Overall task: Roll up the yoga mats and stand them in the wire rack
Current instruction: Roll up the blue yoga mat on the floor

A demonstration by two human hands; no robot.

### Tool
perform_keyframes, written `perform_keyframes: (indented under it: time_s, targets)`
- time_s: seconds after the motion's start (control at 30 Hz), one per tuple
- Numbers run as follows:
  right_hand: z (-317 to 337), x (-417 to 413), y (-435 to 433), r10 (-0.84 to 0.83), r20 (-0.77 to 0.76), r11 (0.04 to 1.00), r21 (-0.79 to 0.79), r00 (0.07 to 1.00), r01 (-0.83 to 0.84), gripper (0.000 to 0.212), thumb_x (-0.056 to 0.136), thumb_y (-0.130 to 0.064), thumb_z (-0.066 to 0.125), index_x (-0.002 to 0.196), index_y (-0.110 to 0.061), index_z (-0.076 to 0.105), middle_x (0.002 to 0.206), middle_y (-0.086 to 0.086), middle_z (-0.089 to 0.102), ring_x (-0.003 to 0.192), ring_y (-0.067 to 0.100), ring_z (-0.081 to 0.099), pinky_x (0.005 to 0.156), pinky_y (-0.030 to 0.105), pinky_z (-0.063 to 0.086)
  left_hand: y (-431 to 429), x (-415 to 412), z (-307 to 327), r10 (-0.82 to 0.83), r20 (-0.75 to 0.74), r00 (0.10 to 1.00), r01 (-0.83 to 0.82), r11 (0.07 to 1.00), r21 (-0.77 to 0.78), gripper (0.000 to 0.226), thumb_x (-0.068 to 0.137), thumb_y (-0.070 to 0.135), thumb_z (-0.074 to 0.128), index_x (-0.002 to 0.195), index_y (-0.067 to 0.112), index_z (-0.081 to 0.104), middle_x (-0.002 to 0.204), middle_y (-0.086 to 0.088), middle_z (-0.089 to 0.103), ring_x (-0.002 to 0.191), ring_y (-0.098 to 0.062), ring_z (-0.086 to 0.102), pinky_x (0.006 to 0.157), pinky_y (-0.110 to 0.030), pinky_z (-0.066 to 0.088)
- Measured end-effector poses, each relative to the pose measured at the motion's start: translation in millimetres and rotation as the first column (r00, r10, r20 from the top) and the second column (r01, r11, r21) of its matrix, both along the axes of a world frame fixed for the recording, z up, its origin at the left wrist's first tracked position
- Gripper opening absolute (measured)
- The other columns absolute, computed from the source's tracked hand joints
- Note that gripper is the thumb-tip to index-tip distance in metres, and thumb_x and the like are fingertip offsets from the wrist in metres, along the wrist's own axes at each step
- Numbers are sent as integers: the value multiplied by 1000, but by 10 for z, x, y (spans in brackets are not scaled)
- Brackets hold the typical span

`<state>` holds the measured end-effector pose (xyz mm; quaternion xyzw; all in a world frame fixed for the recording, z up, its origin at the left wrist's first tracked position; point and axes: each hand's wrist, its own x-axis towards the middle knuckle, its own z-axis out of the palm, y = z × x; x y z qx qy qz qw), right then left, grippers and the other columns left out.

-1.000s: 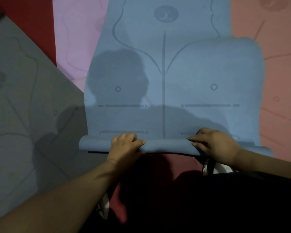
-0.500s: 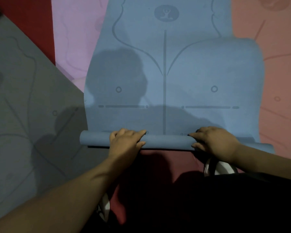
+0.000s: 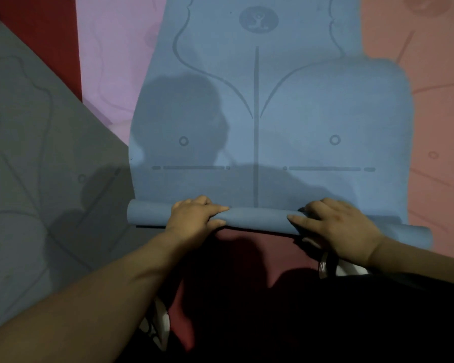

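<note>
Nearest the person, on the red floor (image 3: 247,260), the left hand (image 3: 194,218) and right hand (image 3: 336,226) sit on the rolled end (image 3: 257,220) of the blue mat (image 3: 257,153). Each grip is closed over the tube, with the fingers curled across its top and far side and the thumbs on the near face. The left hand is inboard of the left end, and the right hand is inboard of the right end. Bare roll shows between them and past each of them. The roll's long axis runs left to right across the person's front. It is not quite square, since its right end lies a little nearer the body than its left. The unrolled length lies straight ahead of both grips, with its printed centre line running away from the person. From this the next push looks to be forward and even on both sides, with the right hand having slightly more ground to make up if the tube is to stay straight. Only a few turns appear wound, so most of this mat is left to roll. Beside it a grey mat (image 3: 37,153) lies flat to the left. Farther off are a lilac mat (image 3: 116,61) and, to the right, a salmon mat (image 3: 435,100). The wire rack is not in view.
</note>
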<state>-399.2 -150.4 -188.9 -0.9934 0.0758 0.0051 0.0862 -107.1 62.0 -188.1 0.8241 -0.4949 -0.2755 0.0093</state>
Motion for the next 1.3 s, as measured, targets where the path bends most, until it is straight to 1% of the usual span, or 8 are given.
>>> perform_keyframes:
  time_s: [0.2, 0.33, 0.43, 0.6, 0.73, 0.9, 1.17, 1.3]
  targets:
    - [-97, 90, -46, -49, -55, 999, 9, 997, 50, 59, 70, -23, 90, 126, -27, 71, 93, 4, 65, 69, 26, 61, 50, 36, 51, -3, -37, -32, -45, 81, 996, 46, 999, -16, 51, 91, 62, 53, 141, 50, 51, 114, 11, 57, 108, -21, 56, 103, -38, 32]
    - [-41, 160, -154, -11, -166, 994, 108, 986, 30, 53, 88, -27, 76, 138, -36, 61, 111, 1, 65, 88, 27, 65, 69, 37, 54, 222, -210, -201, -75, 218, 973, 94, 992, -79, 66, 75, 47, 83, 135, 40, 57, 114, 1, 65, 106, -27, 62, 106, -60, 35]
    - [-39, 237, -234, -3, -266, 978, 199, 964, 58, 45, 100, -43, 54, 146, -40, 51, 127, -1, 60, 110, 25, 61, 87, 33, 47, 187, -152, -174, -63, 184, 981, 75, 996, -57, 58, 86, 50, 72, 140, 45, 52, 122, 5, 62, 117, -23, 56, 113, -52, 26]
    - [-1, 110, -106, -21, -154, 999, 26, 988, 25, 48, 97, -49, 41, 141, -35, 54, 111, 0, 62, 88, 24, 59, 70, 36, 51, -32, 39, -10, -78, 96, 992, 78, 997, 6, 45, 100, 55, 47, 145, 53, 43, 126, 10, 59, 122, -19, 49, 103, -36, 28]
    - [-26, 32, -74, -3, -118, 999, -35, 993, -1, 67, 84, -31, 75, 146, -35, 49, 112, 4, 60, 82, 25, 59, 66, 36, 51, -36, 112, 33, -124, 98, 987, 125, 992, -5, 47, 98, 61, 38, 144, 52, 46, 123, 8, 64, 120, -20, 55, 100, -34, 34]
    - [85, 120, -187, -14, -184, 975, 216, 983, 54, 56, 95, -38, 63, 147, -46, 45, 121, -2, 64, 94, 25, 67, 74, 34, 53, -9, 170, 282, -265, 105, 959, 272, 961, -59, 68, 86, 70, 15, 148, 53, 39, 105, 2, 67, 101, -25, 65, 86, -39, 49]
    - [383, 299, -261, -47, -365, 870, 442, 930, 218, 50, 91, -46, 70, 135, -59, 50, 76, -20, 58, 75, -18, 54, 72, 2, 34, 57, 381, 848, -531, 6, 848, 529, 846, 67, 67, 93, 72, 26, 155, 50, 23, 113, -3, 58, 101, -26, 60, 85, -36, 48]
    - [443, 273, -220, -44, -329, 804, 549, 943, 229, 51, 87, -46, 75, 126, -68, 48, 82, -12, 65, 77, -12, 57, 73, 5, 40, -24, 453, 1105, -496, -71, 865, 501, 860, 96, 59, 99, 57, 50, 153, 54, 25, 112, -2, 59, 104, -23, 60, 90, -29, 43]
